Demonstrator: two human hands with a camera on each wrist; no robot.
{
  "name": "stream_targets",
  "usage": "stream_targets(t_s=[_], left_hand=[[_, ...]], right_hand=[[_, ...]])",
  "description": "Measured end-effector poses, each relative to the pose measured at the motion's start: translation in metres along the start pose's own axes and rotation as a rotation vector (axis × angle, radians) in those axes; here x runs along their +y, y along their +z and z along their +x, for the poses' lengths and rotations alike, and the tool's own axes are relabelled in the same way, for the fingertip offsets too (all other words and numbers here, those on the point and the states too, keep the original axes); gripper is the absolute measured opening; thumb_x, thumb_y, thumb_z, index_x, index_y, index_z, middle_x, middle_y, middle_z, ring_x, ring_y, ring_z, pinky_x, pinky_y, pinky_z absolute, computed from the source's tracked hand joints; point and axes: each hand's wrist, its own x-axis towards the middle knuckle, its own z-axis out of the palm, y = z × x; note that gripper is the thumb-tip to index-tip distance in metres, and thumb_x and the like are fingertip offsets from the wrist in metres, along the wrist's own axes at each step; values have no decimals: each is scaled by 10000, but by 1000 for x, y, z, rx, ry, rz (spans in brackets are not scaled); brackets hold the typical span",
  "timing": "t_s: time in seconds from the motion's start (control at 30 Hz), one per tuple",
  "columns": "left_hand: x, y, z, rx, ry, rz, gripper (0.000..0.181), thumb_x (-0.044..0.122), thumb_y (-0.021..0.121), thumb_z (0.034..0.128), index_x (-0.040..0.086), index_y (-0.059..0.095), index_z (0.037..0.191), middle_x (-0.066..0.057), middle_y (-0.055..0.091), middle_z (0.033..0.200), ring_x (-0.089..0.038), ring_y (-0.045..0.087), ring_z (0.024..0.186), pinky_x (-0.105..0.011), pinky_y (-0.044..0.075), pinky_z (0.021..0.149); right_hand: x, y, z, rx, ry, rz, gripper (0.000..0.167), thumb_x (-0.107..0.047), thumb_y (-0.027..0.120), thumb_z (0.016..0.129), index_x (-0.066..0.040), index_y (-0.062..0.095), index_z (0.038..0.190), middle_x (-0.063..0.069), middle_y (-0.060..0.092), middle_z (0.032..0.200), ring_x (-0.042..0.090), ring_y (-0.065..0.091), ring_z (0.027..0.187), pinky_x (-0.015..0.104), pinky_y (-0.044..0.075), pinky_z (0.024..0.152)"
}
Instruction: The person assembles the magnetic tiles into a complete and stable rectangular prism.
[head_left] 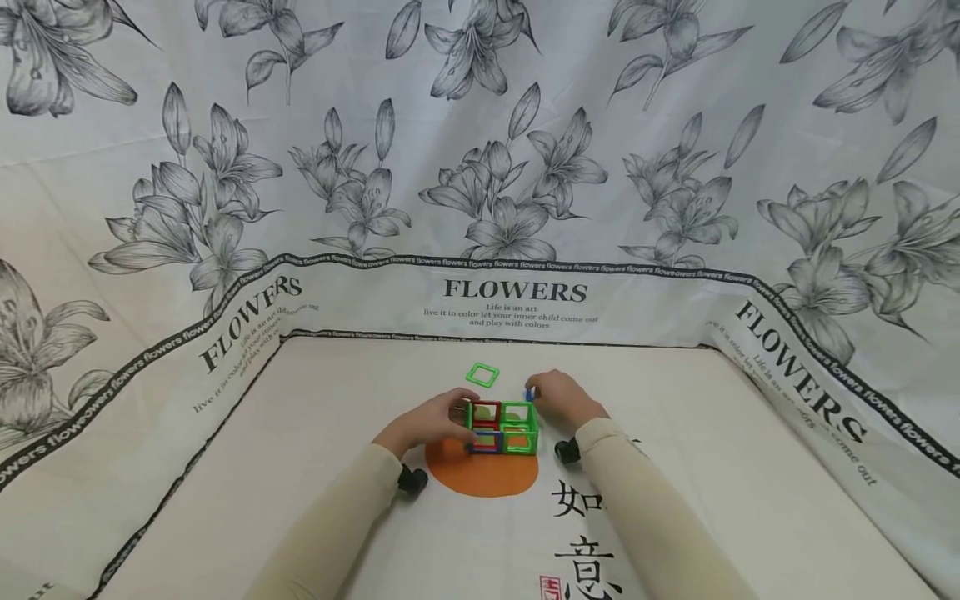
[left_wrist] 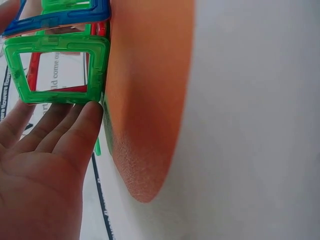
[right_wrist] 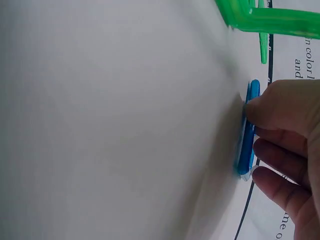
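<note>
A box-like structure of magnetic tiles [head_left: 519, 431], with green, red and blue frames, stands on the table. My left hand [head_left: 432, 419] grips its left side, thumb at the near end and fingers at the far end. In the left wrist view, the left fingers [left_wrist: 80, 130] touch a green tile [left_wrist: 97, 67], close to a blue one [left_wrist: 65, 21]. My right hand [head_left: 562, 395] is just beyond the structure's right side. It pinches a blue magnetic tile [right_wrist: 248, 132], seen edge-on and close to the tabletop, between thumb and fingers.
A loose green square tile [head_left: 482, 375] lies flat behind the structure. The white table cloth [head_left: 300, 417] bears an orange disc [head_left: 480, 479] and black characters [head_left: 585, 567]. Flower-printed curtains [head_left: 510, 200] enclose the table at the back and both sides.
</note>
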Motion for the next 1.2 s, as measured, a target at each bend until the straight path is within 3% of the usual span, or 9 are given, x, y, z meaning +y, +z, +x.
stream_targets(t_s=[0.3, 0.67, 0.87, 1.2], left_hand=[[2, -2, 0, -8, 8, 10, 669, 261, 808, 751, 241, 487, 1338, -44, 566, 1331, -220, 557, 1211, -453, 411, 1087], [3, 0, 0, -8, -5, -5, 679, 240, 820, 745, 221, 488, 1337, -59, 556, 1348, -228, 553, 1232, -449, 410, 1092], [2, 0, -1, -7, -10, -13, 674, 225, 813, 746, 212, 490, 1337, -68, 549, 1358, -240, 540, 1246, -453, 408, 1092], [0, 0, 1, -3, -6, 2, 650, 237, 807, 751, 237, 496, 1323, -42, 555, 1347, -233, 518, 1258, -458, 387, 1106]], right_hand=[[-2, -6, -12, 35, -20, 53, 307, -114, 656, 890, -60, 679, 1191, 34, 666, 929, 176, 548, 812, 353, 506, 791], [-8, -12, -31, 49, -55, 31, 313, -166, 659, 904, -73, 679, 1202, 7, 627, 886, 143, 505, 751, 294, 475, 717], [-8, -12, -39, 108, -114, -17, 301, -141, 652, 903, -62, 683, 1192, 26, 638, 939, 142, 519, 773, 330, 493, 757], [-9, -18, -54, 142, -118, -17, 322, -113, 632, 915, -75, 661, 1234, 54, 652, 1055, 169, 570, 869, 390, 524, 837]])
